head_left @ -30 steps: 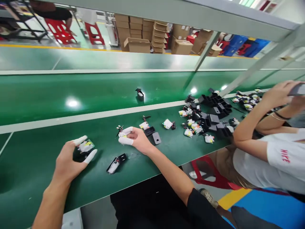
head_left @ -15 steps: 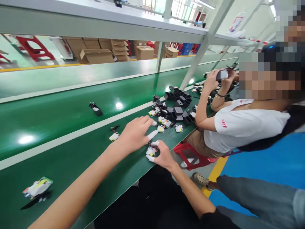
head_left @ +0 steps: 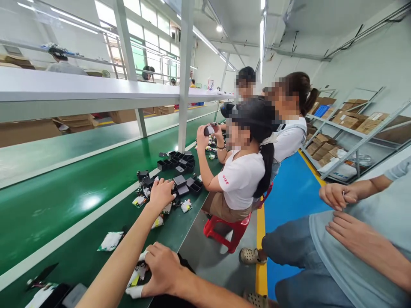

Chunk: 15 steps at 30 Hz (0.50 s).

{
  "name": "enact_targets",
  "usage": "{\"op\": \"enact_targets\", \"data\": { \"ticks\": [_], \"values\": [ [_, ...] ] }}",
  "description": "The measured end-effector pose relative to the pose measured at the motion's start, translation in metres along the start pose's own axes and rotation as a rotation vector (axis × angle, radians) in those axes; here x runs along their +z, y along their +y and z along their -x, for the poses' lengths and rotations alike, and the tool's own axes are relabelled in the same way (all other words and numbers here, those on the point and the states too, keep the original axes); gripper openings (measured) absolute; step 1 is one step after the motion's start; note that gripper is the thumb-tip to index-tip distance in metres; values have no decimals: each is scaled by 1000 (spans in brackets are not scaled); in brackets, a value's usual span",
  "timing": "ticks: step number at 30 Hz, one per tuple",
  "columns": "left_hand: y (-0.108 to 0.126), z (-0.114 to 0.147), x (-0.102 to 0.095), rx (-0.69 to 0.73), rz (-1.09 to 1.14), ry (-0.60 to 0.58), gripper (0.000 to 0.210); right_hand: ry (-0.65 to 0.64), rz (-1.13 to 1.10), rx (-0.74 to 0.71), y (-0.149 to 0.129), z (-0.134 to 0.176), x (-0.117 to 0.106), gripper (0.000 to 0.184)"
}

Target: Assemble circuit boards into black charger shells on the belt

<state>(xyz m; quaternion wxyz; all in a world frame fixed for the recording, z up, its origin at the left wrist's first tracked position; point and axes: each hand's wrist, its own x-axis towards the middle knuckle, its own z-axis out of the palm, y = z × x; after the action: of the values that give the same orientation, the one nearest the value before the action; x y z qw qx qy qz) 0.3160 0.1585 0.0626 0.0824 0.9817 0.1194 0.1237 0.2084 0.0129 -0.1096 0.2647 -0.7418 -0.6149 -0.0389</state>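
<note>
My left hand (head_left: pixel 161 197) reaches over a pile of black plastic housings (head_left: pixel 181 184) and small parts on the green bench. Its fingers look slightly apart over the pile, partly hiding what lies beneath, and nothing shows in them. My right hand (head_left: pixel 165 267), with white finger cots on its tips, is closed around a small circuit board (head_left: pixel 138 274) with white and yellow patches, near the bench's front edge. Similar boards lie about: one (head_left: pixel 111 241) left of my forearm, another (head_left: pixel 186 205) just right of the pile.
A seated co-worker (head_left: pixel 240 175) on a red stool (head_left: pixel 227 231) holds a dark part at the same green bench (head_left: pixel 96 188). A grey post (head_left: pixel 184 77) rises behind the pile. Another person's hands (head_left: pixel 340 201) are at right. Cartons fill a shelf (head_left: pixel 359 128).
The view has swung up and to the right. My left hand has moved farther over the pile, at the black housings. My right hand keeps hold of the circuit board.
</note>
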Motion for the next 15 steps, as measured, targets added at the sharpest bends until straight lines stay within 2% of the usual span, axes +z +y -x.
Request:
{"op": "enact_targets", "data": {
  "ticks": [5, 7, 9, 11, 13, 15],
  "values": [
    [9, 0, -14, -52, 35, 30, 37, 15, -7, 14, -2, -2, 0, 77],
    [15, 4, -31, -79, 71, 72, 36, 23, -18, 33, -3, -2, -1, 78],
    [22, 19, -55, -101, 115, 128, 27, 22, -34, 65, -4, -2, -1, 78],
    [32, 53, -80, -109, 286, 244, 17, 25, -79, 127, -7, -2, -4, 76],
    [46, 107, -96, -130, 703, 462, 19, 70, -210, 227, -12, -1, -13, 74],
    [62, 173, -98, -308, 1061, 647, 33, 153, -481, 340, -19, -2, -30, 70]
  ]
}}
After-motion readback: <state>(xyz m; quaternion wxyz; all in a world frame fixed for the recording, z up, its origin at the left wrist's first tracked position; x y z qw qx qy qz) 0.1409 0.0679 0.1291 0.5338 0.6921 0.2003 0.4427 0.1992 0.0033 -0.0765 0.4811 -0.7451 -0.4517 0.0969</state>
